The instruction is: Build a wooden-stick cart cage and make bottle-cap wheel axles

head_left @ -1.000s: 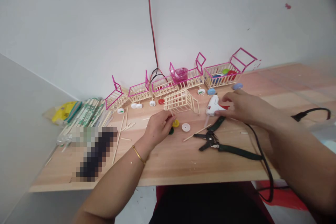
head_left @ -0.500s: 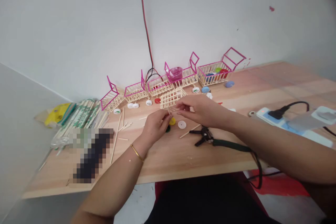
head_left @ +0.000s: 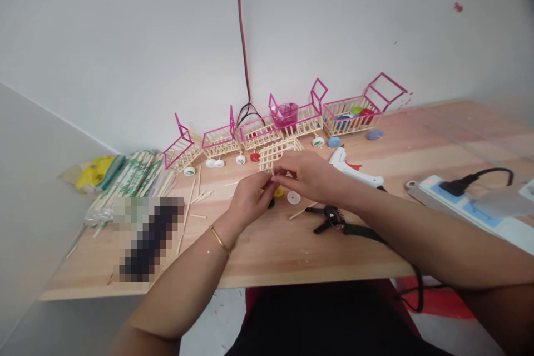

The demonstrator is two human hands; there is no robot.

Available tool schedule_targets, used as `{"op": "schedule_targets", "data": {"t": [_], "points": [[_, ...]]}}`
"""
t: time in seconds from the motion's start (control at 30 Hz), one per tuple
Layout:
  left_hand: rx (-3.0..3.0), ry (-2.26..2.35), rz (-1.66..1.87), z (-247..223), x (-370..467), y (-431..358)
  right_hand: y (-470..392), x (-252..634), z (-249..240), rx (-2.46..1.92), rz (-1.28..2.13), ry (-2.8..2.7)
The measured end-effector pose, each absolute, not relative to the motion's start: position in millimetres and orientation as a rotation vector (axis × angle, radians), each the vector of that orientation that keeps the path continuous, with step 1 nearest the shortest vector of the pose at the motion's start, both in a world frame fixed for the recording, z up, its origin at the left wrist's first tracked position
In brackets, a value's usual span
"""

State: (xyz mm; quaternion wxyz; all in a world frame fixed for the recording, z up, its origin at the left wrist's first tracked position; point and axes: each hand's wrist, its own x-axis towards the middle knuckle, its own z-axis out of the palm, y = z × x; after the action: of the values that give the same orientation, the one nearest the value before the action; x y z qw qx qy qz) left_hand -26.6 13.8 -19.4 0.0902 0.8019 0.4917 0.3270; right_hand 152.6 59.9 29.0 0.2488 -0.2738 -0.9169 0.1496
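Observation:
My left hand (head_left: pixel 252 194) is closed in a pinch over the middle of the table, a gold bangle on its wrist. Against its fingertips press the fingers of my right hand (head_left: pixel 304 178), also closed. Whatever they pinch is small and hidden by the fingers. Just behind them is a lattice of pale sticks (head_left: pixel 277 151), its near edge partly covered by my right hand. Below the hands lie a yellow cap (head_left: pixel 278 192), a white disc (head_left: pixel 293 197) and a dark cap partly hidden by my left fingers.
Several stick-built carts with pink rims (head_left: pixel 219 142) line the wall, a pink cup (head_left: pixel 287 115) among them. A white glue gun (head_left: pixel 354 169), black-handled pliers (head_left: pixel 330 217) and a power strip (head_left: pixel 463 200) lie right. Loose sticks (head_left: pixel 192 194) and bagged sticks (head_left: pixel 129 181) lie left.
My right fingers have closed in and now meet my left fingertips. The view has shifted slightly, and more of the glue gun shows behind my right forearm.

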Motion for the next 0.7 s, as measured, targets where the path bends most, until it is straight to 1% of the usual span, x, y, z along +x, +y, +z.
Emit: {"op": "schedule_targets", "data": {"t": [0.2, 0.37, 0.7], "points": [[2.299, 1.732, 0.698, -15.6, -27.9, 12.3, 63.9, 150.7, 22.5, -0.71, 0.37, -2.51], [2.363, 1.804, 0.495, -18.3, -24.9, 10.7, 65.4, 150.9, 22.0, -0.721, 0.319, -2.509], [2.352, 1.719, 0.512, -23.6, -23.6, 11.8, 63.7, 150.5, 24.7, -0.737, 0.333, -2.52]]}}
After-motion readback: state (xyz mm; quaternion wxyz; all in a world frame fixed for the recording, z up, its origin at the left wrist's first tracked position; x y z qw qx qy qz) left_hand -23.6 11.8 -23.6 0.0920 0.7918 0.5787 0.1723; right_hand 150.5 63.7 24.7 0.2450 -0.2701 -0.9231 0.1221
